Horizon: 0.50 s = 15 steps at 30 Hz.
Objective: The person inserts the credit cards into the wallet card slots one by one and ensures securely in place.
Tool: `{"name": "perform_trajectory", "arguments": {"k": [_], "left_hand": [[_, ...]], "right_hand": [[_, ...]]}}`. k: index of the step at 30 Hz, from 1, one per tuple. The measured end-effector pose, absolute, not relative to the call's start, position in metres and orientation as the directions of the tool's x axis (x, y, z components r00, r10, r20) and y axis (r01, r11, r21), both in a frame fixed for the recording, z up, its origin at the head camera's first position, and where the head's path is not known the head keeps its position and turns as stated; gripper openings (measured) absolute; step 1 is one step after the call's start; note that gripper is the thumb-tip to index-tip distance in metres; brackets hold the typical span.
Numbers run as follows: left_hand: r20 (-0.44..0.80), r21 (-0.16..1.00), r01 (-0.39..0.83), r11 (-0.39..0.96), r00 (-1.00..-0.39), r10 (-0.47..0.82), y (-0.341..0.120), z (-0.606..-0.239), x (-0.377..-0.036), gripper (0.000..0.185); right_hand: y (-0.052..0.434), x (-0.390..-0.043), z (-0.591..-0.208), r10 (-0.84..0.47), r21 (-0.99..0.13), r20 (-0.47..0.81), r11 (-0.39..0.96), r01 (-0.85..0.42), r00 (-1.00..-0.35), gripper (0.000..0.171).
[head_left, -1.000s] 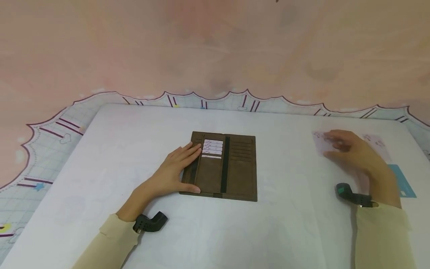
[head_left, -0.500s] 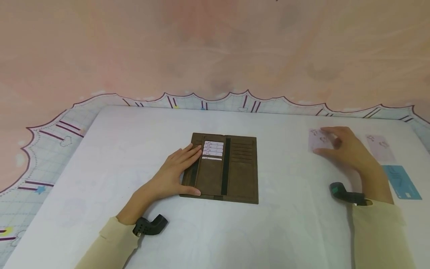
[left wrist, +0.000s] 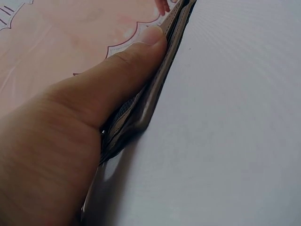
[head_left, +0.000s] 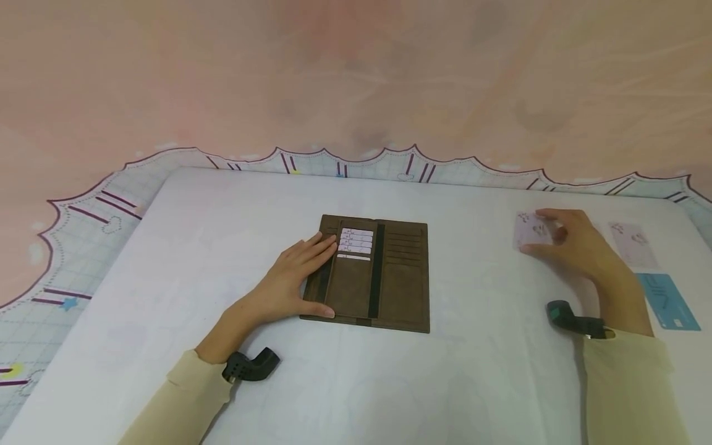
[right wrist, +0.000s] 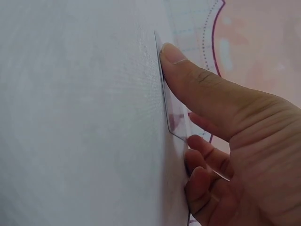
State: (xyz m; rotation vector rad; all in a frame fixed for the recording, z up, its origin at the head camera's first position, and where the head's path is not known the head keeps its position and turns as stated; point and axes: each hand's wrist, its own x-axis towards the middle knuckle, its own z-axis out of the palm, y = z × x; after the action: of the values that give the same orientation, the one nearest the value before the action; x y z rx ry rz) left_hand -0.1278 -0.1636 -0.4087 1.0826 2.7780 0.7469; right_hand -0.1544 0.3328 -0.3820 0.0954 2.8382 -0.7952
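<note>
A brown wallet (head_left: 403, 296) lies unfolded on the white tabletop, with several pale cards (head_left: 356, 240) tucked in its left-hand slots. My left hand (head_left: 286, 281) rests on the wallet's left side, fingers spread, thumb at the near edge. From the left wrist, the thumb (left wrist: 127, 66) presses against the wallet's edge (left wrist: 157, 94). To the right, my right hand (head_left: 578, 247) pinches a pale pink patterned card (head_left: 525, 228) between thumb and forefinger at opposite edges. Seen from the right wrist, that card (right wrist: 175, 113) lies low at the table surface, its other fingers curled beside it.
Beyond the right hand lies a second pink patterned card (head_left: 633, 244), with a blue card (head_left: 669, 301) nearer me. A white sheet covers the table (head_left: 473, 371). At the back runs a scalloped cloth border (head_left: 378, 167) before a peach-coloured surface.
My right hand has shifted slightly left and its thumb and forefinger have settled at the pink card's edges. The blue card shows more fully. The left hand has stayed on the wallet.
</note>
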Motion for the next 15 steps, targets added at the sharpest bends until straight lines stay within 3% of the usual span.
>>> {"name": "perform_trajectory", "arguments": {"k": [15], "left_hand": [[0.106, 0.464, 0.62, 0.632, -0.748, 0.656, -0.1635, -0.4074, -0.129, 0.11]], "right_hand": [[0.3247, -0.1569, -0.3795, 0.075, -0.516, -0.214, 0.838, 0.178, -0.974, 0.101]]}}
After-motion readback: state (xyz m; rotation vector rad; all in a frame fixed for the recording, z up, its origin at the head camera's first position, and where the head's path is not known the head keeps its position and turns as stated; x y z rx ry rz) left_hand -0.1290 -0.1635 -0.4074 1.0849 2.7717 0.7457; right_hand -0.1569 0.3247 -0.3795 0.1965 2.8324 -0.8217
